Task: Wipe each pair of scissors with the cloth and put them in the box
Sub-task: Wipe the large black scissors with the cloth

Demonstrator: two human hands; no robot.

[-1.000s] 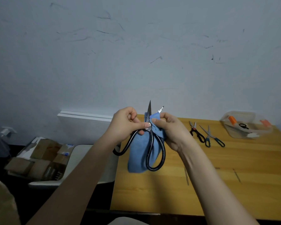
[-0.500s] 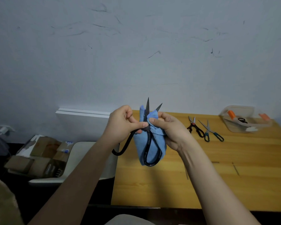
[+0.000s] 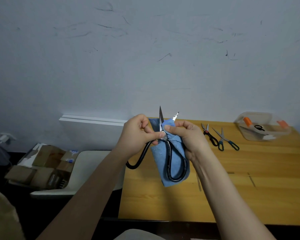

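Left hand (image 3: 137, 134) pinching black scissors (image 3: 169, 156), right hand (image 3: 190, 137) pinching blue cloth (image 3: 160, 163)

Both bare forearms converge on the black-handled scissors (image 3: 169, 156). The left hand (image 3: 137, 134) pinches them at the pivot, fingers curled. The right hand (image 3: 188, 136), just right of the pivot, pinches the blue cloth (image 3: 177, 159) against a blade.

On the surface (image 3: 249, 179), the left scissors (image 3: 209, 135) lay beside the right scissors (image 3: 225, 140); the box (image 3: 253, 135) stood farther right, near the wall (image 3: 163, 49).
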